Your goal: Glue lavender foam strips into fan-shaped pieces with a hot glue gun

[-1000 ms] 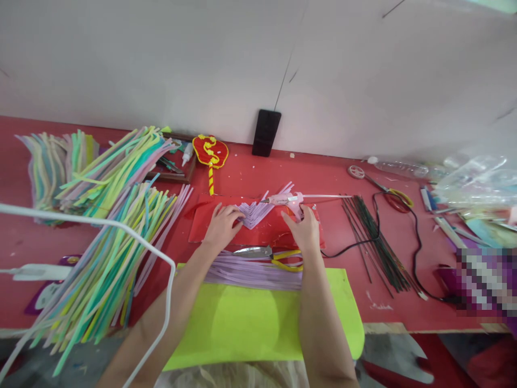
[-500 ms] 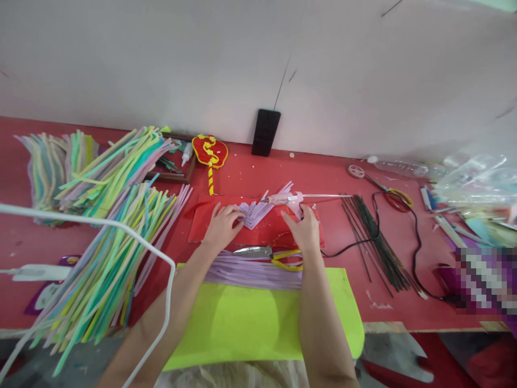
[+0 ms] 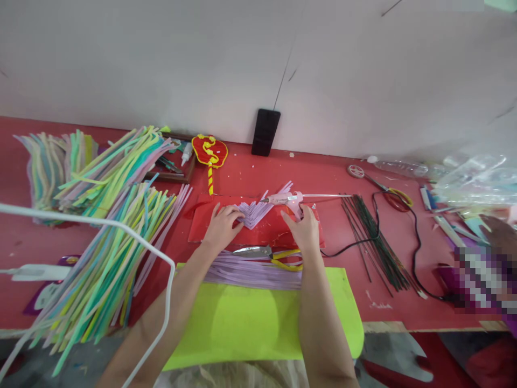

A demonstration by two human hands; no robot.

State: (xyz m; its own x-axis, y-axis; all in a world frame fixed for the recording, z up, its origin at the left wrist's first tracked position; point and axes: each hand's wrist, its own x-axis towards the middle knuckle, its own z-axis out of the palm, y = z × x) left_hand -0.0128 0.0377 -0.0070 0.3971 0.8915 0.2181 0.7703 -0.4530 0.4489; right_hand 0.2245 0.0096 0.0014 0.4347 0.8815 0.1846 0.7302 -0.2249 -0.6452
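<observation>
My left hand [image 3: 221, 227] rests on a red foam sheet [image 3: 258, 233], its fingertips pressed on the left edge of a lilac fan of folded strips [image 3: 254, 212]. On the right side of the same sheet lies my right hand [image 3: 305, 230], fingers curled beside the handle of a pink glue gun [image 3: 287, 200]; whether it grips the gun I cannot tell. Just in front of both hands are yellow-handled scissors [image 3: 269, 253] lying on a bundle of lilac strips [image 3: 252, 272], with a lime green sheet [image 3: 258, 315] under my forearms.
Piles of pastel foam strips [image 3: 109, 242] fill the left of the red table [image 3: 363, 178]. Green wire stems [image 3: 375, 245], a black cord [image 3: 398, 245] and more scissors [image 3: 383, 188] lie right. A black phone [image 3: 265, 132] leans on the wall. Another person's hand [image 3: 498, 234] shows far right.
My hands have stayed put. Another person's hand has come into sight at the far right edge.
</observation>
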